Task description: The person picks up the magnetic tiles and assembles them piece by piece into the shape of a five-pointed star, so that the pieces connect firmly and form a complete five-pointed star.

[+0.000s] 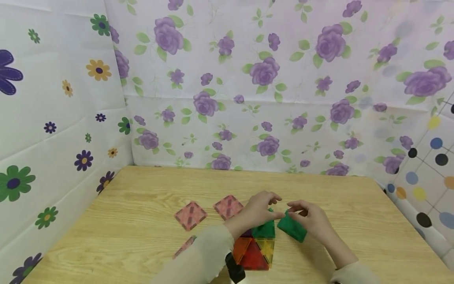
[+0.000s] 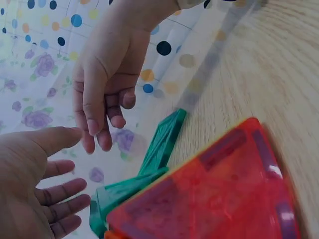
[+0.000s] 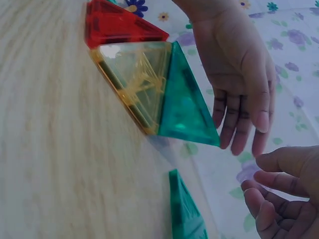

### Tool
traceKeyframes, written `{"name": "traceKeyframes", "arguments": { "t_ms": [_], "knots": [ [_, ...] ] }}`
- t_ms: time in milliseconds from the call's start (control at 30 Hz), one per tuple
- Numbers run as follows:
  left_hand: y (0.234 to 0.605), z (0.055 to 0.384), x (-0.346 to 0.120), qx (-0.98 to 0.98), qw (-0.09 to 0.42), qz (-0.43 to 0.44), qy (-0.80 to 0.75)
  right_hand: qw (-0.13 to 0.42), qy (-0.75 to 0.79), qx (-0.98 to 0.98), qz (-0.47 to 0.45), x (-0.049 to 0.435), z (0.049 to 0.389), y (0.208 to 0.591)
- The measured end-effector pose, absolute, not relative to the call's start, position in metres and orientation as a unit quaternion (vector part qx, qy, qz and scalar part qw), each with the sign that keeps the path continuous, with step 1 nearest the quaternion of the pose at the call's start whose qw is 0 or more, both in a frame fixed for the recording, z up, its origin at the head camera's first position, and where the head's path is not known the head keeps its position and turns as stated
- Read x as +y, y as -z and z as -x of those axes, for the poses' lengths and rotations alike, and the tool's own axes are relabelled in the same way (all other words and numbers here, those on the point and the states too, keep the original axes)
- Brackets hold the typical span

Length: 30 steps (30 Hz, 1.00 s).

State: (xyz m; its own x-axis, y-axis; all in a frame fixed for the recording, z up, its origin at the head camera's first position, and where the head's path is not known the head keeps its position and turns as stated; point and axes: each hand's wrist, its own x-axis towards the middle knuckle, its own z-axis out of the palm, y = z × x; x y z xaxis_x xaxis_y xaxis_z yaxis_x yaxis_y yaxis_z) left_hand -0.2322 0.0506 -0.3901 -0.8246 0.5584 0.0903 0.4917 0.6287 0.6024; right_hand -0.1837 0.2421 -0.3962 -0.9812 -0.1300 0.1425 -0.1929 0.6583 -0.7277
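Note:
A low, faceted build of translucent triangular magnetic tiles sits at the front of the table. It shows a red tile (image 1: 253, 258), a yellow tile (image 3: 134, 87), an orange tile (image 1: 241, 247) and a green tile (image 3: 184, 107), with a purple piece partly hidden. Over its far side hovers my left hand (image 1: 259, 211), fingers extended and nothing held. My right hand (image 1: 315, 221) is loosely bent and empty beside it, fingertips close to the left ones. Below the right hand, a separate green piece (image 1: 292, 228) rests tilted on the table, just right of the build.
Two pink square tiles (image 1: 190, 215) lie flat to the left and behind the build. Another pink tile (image 1: 184, 246) is partly covered by my left sleeve (image 1: 198, 256). Floral cloth (image 1: 227, 118) hangs along the table's back edge, with patterned cloth at both sides.

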Motion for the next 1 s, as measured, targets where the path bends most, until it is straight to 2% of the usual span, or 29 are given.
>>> {"name": "traceKeyframes", "arguments": {
  "t_ms": [400,633,1000],
  "knots": [
    [0.399,0.234,0.079,0.936,0.057,-0.315,-0.147,0.013,-0.367,-0.928,-0.067,0.267,0.185,0.397],
    [0.406,0.242,0.079,0.939,0.069,-0.317,-0.113,-0.021,-0.368,-0.928,-0.061,0.277,0.187,0.402],
    [0.404,0.244,0.086,0.940,0.090,-0.321,-0.077,-0.041,-0.340,-0.937,-0.064,0.294,0.189,0.412]
  ]
}}
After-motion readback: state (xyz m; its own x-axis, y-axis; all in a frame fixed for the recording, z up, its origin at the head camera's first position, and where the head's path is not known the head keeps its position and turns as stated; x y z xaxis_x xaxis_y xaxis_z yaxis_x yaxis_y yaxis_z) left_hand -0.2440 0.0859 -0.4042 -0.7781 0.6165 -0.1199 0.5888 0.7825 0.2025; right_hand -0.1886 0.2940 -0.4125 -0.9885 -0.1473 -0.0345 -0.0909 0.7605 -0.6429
